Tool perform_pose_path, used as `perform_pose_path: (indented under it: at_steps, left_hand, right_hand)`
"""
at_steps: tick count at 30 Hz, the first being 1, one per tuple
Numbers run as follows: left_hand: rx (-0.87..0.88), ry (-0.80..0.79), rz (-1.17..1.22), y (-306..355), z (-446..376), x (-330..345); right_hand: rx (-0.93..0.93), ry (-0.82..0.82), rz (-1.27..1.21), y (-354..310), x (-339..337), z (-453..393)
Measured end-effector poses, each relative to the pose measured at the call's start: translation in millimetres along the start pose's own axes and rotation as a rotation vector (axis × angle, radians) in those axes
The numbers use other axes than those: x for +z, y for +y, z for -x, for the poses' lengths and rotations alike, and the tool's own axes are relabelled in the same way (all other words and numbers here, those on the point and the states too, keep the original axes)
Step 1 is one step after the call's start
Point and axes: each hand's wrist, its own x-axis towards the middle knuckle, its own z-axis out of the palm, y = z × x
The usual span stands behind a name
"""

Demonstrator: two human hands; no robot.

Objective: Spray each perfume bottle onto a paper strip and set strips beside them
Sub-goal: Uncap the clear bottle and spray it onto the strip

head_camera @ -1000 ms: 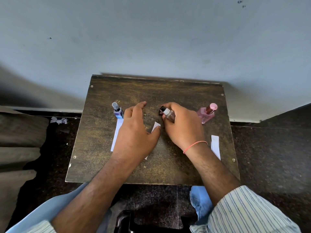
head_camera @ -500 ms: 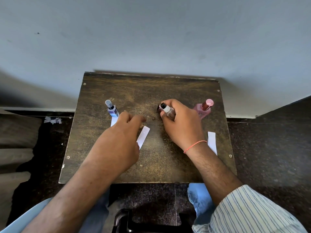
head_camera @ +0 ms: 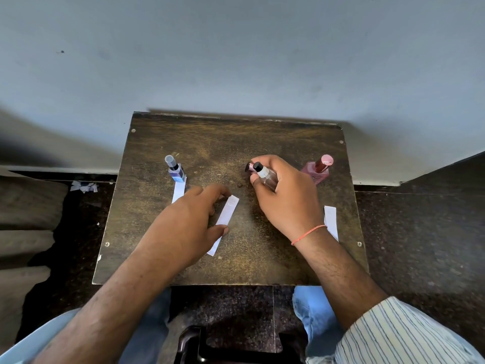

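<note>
Sliding back, the left hand point(head_camera: 183, 227) pinched the slanted paper strip point(head_camera: 224, 222), just left of the clear bottle point(head_camera: 267, 177) gripped by right-hand fingers point(head_camera: 258, 183).

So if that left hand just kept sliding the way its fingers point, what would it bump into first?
Probably nothing soon. The left hand points up and slightly right, into the bare gap between the blue bottle and the clear bottle held by the right hand. Depth is hard to judge.
</note>
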Motion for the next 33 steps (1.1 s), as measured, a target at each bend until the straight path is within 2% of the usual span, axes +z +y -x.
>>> perform_pose_path:
  at_steps: [4,12,18,33]
  left_hand:
    - [0.010,0.029,0.028,5,-2,4]
    - [-0.173,0.155,0.019,8,-6,7]
    - [-0.287,0.104,0.002,17,-11,6]
    - [-0.313,0.081,0.090,21,-17,6]
  right_hand:
    - [-0.009,0.012,-0.005,-1,-4,2]
    - [-0.028,0.010,-0.012,2,-7,6]
    - [-0.055,0.021,-0.027,5,-7,6]
    - [-0.081,0.014,-0.027,4,-8,8]
